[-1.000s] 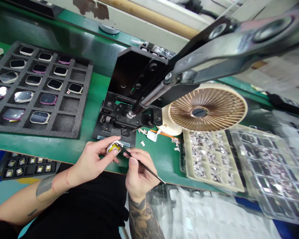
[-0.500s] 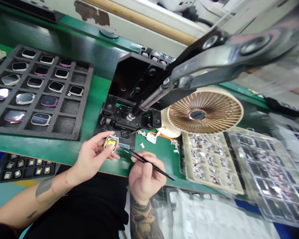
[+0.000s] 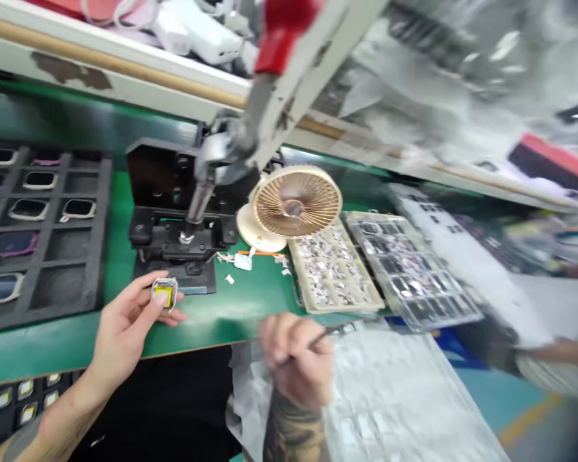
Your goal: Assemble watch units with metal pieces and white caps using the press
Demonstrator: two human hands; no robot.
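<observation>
My left hand (image 3: 130, 317) pinches a smartwatch case (image 3: 164, 294) between thumb and fingers, over the bench edge. Its open side faces up and shows a yellow part inside a pale metal rim. Just behind it stands a black lever press (image 3: 185, 237) with a steel plunger. My right hand (image 3: 298, 356), smeared by motion, is closed around thin dark tweezers (image 3: 320, 338). It hangs off the front edge of the bench, apart from the watch case. Small pale parts (image 3: 229, 278) lie loose on the green bench top (image 3: 250, 298).
A grey foam tray (image 3: 101, 256) of watches sits at left. Beyond my right hand are a small fan (image 3: 296, 202), a cream compartment box (image 3: 340, 307) of tiny parts and a clear compartment box (image 3: 428, 314). A black tray (image 3: 9, 423) lies below the bench. Plastic-covered trays (image 3: 395, 385) stand at right.
The view has swung to the right. My right hand has moved away from the watch case, rightward and toward me, with the tweezers still in it. My left hand keeps its hold on the case.
</observation>
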